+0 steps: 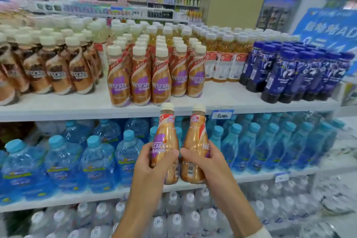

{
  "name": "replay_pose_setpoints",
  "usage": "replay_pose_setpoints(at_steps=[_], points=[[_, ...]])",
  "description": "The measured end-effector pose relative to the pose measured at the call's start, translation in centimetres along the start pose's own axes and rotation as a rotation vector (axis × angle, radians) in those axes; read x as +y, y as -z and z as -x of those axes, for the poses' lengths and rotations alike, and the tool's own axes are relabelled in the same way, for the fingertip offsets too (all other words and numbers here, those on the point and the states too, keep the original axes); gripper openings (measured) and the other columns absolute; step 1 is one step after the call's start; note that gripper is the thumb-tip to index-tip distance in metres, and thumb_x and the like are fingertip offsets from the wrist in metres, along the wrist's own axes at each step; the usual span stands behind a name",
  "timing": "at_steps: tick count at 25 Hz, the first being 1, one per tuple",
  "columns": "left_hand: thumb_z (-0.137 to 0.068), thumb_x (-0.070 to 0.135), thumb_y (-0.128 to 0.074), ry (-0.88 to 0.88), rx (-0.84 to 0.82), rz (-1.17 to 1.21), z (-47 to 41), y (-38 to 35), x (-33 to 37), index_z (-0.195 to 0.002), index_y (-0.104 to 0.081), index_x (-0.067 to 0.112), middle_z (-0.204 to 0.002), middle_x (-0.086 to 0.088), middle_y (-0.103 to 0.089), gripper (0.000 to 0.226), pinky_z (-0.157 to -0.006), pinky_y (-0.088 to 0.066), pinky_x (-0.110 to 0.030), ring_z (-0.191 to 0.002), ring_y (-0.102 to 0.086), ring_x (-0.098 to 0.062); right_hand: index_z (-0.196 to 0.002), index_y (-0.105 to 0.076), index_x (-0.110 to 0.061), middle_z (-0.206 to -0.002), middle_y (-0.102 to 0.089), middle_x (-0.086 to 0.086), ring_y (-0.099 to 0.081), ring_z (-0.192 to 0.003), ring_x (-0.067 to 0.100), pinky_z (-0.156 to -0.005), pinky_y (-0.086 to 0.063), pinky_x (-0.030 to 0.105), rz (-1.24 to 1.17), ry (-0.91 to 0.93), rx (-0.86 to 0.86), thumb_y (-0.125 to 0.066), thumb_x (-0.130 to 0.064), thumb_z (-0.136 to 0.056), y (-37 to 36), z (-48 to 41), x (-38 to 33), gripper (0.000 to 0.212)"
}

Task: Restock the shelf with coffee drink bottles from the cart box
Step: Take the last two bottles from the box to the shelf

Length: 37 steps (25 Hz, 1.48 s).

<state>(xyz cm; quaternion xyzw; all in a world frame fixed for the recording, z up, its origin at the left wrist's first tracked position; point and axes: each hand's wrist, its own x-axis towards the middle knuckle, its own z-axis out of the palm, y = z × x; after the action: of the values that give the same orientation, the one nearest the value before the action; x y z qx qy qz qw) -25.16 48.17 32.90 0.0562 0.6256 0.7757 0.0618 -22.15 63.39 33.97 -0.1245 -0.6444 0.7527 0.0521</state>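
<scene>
Step in hand, as I judge it: carrying stock to the shelf. My left hand (152, 162) grips a tan plastic coffee bottle with cream cap and purple label (166, 135), fingers curled round its lower body. My right hand (204, 160) is wrapped the same way round a second tan coffee bottle (196, 141), barcode side towards me. Both are upright, nearly touching, held just below the front edge of the white top shelf (222, 98). Rows of matching purple-label bottles (141, 83) stand there with bare shelf in front. The next move calls for lifting both over the edge and setting them down upright, labels forward. Both are capped and look full. The cart box is not in view.
</scene>
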Motion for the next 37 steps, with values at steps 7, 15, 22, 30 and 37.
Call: replay_pose_setpoints(at_steps=[7, 15, 22, 30, 37], points=[[-0.081, 0.049, -0.065, -0.109, -0.073, 0.010, -6.7, -4.2, 1.3, -0.119, -0.062, 0.045, -0.111, 0.006, -0.074, 0.039, -0.084, -0.058, -0.041, -0.100, -0.073, -0.019, -0.126, -0.061, -0.027, -0.109, -0.077, -0.004, -0.075, -0.101, 0.017, -0.082, -0.059, 0.040, -0.066, 0.090, -0.034, -0.084, -0.046, -0.060, 3.3, -6.7, -3.7, 0.072], [-0.095, 0.058, -0.053, -0.434, 0.134, -0.394, -12.0, -10.0, 2.4, -0.133, -0.016, 0.072, -0.127, 0.018, -0.033, 0.056, -0.102, -0.030, -0.013, -0.125, -0.031, 0.008, -0.132, -0.036, -0.042, -0.115, -0.064, -0.022, -0.064, -0.102, -0.007, -0.073, -0.053, 0.009, 0.144, 0.365, -0.021, -0.073, -0.035, -0.091, 4.2, -14.1, -8.1, 0.056], [-0.101, 0.020, -0.061, -0.641, 0.365, -0.469, -14.2, -10.7, -1.0, -0.158, -0.029, 0.015, -0.146, 0.009, -0.025, 0.066, -0.114, -0.033, -0.017, -0.142, -0.032, -0.005, -0.126, -0.026, -0.060, -0.135, -0.049, -0.020, -0.056, -0.117, -0.010, -0.093, -0.052, 0.016, 0.133, 0.482, -0.056, -0.064, -0.019, -0.100, 3.7, -16.0, -5.9, 0.062], [-0.101, 0.036, -0.062, -0.657, 0.496, -0.505, -15.4, -10.9, -1.8, -0.154, -0.033, 0.034, -0.138, 0.018, -0.039, 0.060, -0.109, -0.027, -0.014, -0.133, -0.030, 0.007, -0.141, -0.019, -0.047, -0.149, -0.034, -0.006, -0.039, -0.140, 0.012, -0.115, -0.042, 0.044, 0.237, 0.517, -0.012, -0.068, -0.026, -0.097, 3.5, -17.1, -5.5, 0.069], [-0.093, 0.026, -0.072, -0.720, 0.502, -0.497, -15.0, -10.7, -3.0, -0.152, -0.035, 0.031, -0.139, 0.011, -0.033, 0.070, -0.107, -0.042, -0.020, -0.135, -0.043, -0.011, -0.152, -0.015, -0.044, -0.146, -0.036, -0.013, -0.042, -0.135, 0.001, -0.105, -0.047, 0.020, 0.292, 0.493, 0.064, -0.076, -0.034, -0.091, 5.0, -15.6, -4.2, 0.087]])
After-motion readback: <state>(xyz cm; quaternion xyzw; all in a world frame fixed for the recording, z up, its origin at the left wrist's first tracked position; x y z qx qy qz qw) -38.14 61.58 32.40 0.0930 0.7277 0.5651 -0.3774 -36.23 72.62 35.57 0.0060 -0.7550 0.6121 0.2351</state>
